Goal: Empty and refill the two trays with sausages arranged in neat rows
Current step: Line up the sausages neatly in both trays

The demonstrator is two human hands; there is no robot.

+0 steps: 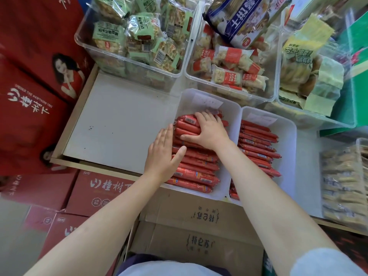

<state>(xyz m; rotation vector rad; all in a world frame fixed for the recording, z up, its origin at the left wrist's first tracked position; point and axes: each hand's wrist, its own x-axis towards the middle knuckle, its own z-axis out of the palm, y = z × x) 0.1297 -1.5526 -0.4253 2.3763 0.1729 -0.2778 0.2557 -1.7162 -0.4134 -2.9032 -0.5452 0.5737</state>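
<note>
Two white trays stand side by side on the shelf. The left tray (201, 98) holds red sausages (196, 168) stacked in rows. The right tray (286, 128) holds more red sausages (258, 144) in rows. My right hand (207, 132) lies on top of a bundle of sausages at the far part of the left tray, with its fingers over them and its thumb round the near side. My left hand (162, 154) rests flat with straight fingers against the left ends of the sausages in the same tray.
Clear bins of green-packed snacks (137, 36), red-packed snacks (229, 68) and yellow-green packs (306, 66) stand behind the trays. Bare white shelf (119, 120) lies to the left. Red cartons (29, 108) stand at left, a brown cardboard box (195, 236) below, a snack bin (342, 186) at right.
</note>
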